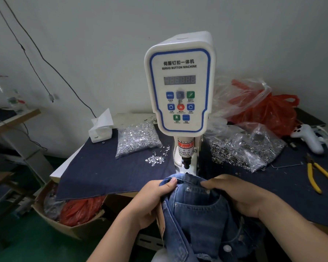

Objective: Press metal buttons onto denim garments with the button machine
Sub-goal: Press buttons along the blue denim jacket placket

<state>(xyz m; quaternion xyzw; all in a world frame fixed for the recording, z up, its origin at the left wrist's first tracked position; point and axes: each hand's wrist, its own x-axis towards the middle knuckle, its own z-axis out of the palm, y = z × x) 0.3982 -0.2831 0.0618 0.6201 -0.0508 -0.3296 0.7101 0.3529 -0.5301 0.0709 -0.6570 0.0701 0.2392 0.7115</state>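
Note:
A white servo button machine [180, 87] stands at the table's middle, its press head [186, 161] pointing down. Just below the head lies the top edge of a blue denim garment [197, 210] with small metal rivets on its pocket. My left hand [151, 199] grips the garment's left edge, thumb on top. On the right side, my right hand [240, 195] holds the fabric with curled fingers. A clear bag of silver button tacks [136, 138] lies left of the machine, with loose tacks [157, 157] beside it. A bag of metal button rings [242, 150] lies to the right.
Dark cloth [102, 171] covers the table. Yellow-handled pliers [318, 176] and a white handheld device [309, 137] lie at the right. Red and clear plastic bags [263, 108] sit behind. A white tissue box [100, 127] is back left. A cardboard box [64, 214] stands on the floor, left.

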